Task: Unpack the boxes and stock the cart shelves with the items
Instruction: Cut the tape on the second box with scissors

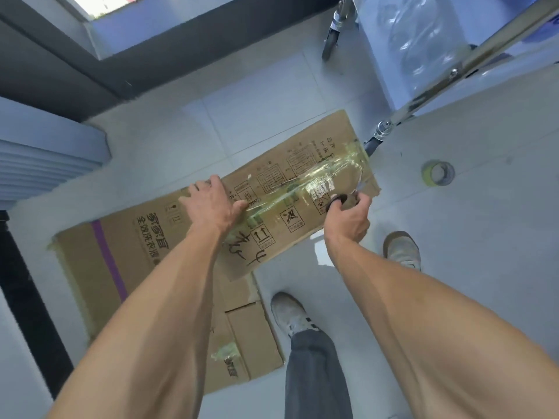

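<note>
I see a long brown cardboard box, sealed along its top seam with glossy clear tape, lying across a larger brown cardboard carton on the pale tiled floor.

The left hand rests on the long box's top near its far edge, fingers spread and mostly straight, thumb laid toward the taped seam; it holds nothing.

The right hand is curled around black-handled scissors near the box's right end, fingers through the loops. The blades are blurred; I cannot tell whether they touch the tape.

Printing on the long box: handling pictograms, including up-arrows and a crossed-out symbol, plus black handwritten marker strokes near the near edge that I cannot read.

The lower carton carries a purple stripe and Chinese print, partly legible as 全效洗衣液.

A roll of tape lies on the floor to the right, well apart from the box.

The metal cart frame with castors stands at the upper right; clear-wrapped goods sit on its shelf.

Two pale shoes are on the floor near the carton.
</note>
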Available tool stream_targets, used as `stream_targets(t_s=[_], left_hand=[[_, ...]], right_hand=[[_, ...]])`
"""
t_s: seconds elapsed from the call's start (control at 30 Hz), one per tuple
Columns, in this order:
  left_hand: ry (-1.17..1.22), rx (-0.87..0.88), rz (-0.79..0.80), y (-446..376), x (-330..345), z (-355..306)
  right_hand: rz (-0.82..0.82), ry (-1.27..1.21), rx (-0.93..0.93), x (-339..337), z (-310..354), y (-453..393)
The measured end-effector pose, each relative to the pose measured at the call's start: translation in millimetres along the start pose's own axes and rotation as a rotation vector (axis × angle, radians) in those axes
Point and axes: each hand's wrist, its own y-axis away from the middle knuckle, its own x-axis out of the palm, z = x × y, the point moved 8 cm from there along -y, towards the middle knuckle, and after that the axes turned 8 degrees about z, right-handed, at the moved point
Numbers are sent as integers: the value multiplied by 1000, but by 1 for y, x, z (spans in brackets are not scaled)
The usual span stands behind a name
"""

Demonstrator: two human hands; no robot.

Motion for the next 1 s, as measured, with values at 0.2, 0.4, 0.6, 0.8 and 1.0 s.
stream_targets(t_s=[0.2,0.4,0.6,0.8,1.0], left_hand=[[-75,-99,-79,23,-8,56],[283,-206,-191,40,-26,49],[724,-469,-101,14,-48,35],[705,-390,-223,26,-44,66],[981,-418,-334,27,-57,31]], right_hand=[[41,-61,-147,28,54,29],[311,74,-422,82,136,77],[390,154,-306,85,96,91],[428,429,-516,52,76,44],[376,425,-616,36,87,54]])
